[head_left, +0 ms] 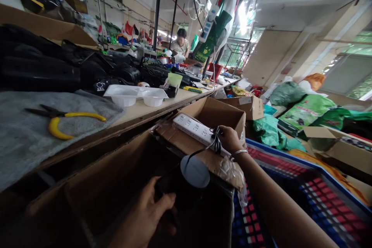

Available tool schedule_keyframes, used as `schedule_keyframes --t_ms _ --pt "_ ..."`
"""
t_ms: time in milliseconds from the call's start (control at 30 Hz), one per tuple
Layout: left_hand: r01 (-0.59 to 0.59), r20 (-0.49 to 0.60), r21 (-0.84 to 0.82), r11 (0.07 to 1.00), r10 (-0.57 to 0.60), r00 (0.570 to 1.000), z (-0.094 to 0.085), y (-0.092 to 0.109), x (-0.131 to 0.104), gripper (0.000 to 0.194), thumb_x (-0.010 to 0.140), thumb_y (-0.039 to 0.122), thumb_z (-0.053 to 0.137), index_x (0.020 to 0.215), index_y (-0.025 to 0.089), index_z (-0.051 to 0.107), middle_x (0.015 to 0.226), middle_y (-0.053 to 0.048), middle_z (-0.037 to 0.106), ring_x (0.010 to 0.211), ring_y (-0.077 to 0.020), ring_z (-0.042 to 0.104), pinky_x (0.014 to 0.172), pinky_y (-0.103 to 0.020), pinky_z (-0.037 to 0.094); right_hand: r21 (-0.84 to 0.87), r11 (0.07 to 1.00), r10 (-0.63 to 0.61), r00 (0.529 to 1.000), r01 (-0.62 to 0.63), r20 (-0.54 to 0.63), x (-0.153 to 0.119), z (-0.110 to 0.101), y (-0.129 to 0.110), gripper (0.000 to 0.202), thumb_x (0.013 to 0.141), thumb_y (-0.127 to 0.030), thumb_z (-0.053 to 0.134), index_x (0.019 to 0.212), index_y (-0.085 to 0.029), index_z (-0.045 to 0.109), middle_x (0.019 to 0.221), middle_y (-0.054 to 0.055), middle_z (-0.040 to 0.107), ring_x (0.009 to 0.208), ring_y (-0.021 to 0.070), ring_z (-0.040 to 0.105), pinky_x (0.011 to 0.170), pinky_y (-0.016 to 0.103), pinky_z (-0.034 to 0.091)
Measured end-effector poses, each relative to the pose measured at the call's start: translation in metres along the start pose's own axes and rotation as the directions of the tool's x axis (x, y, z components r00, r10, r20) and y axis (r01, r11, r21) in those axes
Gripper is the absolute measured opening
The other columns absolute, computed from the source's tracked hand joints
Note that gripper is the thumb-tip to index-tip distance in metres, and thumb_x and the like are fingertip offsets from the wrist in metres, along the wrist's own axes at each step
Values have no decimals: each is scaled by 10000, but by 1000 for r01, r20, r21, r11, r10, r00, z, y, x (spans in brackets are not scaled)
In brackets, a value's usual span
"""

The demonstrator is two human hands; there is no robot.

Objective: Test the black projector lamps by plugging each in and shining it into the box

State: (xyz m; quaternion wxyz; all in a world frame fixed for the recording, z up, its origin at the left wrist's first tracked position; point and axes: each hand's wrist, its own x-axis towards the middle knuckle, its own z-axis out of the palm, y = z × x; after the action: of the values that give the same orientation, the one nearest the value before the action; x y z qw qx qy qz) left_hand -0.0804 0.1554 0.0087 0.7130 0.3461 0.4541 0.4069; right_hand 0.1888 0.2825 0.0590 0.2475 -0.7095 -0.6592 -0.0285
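The right hand (229, 138) is gripping a black plug at the white power strip (195, 128); the left hand (145, 217) is clasping, seemingly, a dark round-topped device (194, 171); unplugging needs a straight pull.

The left hand (145, 217) is cut off at the wrist by the lower edge, its fingertips lost in the dark cardboard box (116, 186). The right hand (229, 139) covers the near end of the white plastic power strip (193, 128). The black cable's (203, 148) lower run is too dark to trace.
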Motion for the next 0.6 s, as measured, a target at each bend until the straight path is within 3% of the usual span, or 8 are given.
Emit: schedule_keyframes --t_ms 100,200,467,600 --pt "37 102 -21 999 -35 994 3 7 -3 439 711 265 590 1113 188 429 695 15 550 578 -132 548 494 -241 476 100 994 46 999 -44 -22 -10 6 -3 268 715 -128 458 902 -120 650 845 120 682 759 217 628 666 275 429" --pt "45 169 -33 998 -39 985 5 11 -2 458 715 236 592 1132 195 407 757 4 568 566 -115 551 500 -234 476 137 989 66 997 -59 -43 -17 10 -5 275 741 -162 447 935 -108 634 878 135 678 787 234 629 688 293 437" --pt "-8 185 -59 998 19 982 7 15 5 428 692 215 601 1087 164 443 800 -16 583 550 -112 563 443 -202 431 111 994 33 991 -18 -131 -18 21 2 241 759 -199 428 907 -123 602 870 139 666 794 240 610 684 299 429" --pt "47 199 -98 994 -26 980 5 16 9 413 652 179 597 1038 162 452 762 -27 609 560 -129 575 455 -215 450 81 996 39 977 -22 -212 -17 30 4 211 728 -206 463 888 -157 592 816 108 667 718 224 593 637 297 418"
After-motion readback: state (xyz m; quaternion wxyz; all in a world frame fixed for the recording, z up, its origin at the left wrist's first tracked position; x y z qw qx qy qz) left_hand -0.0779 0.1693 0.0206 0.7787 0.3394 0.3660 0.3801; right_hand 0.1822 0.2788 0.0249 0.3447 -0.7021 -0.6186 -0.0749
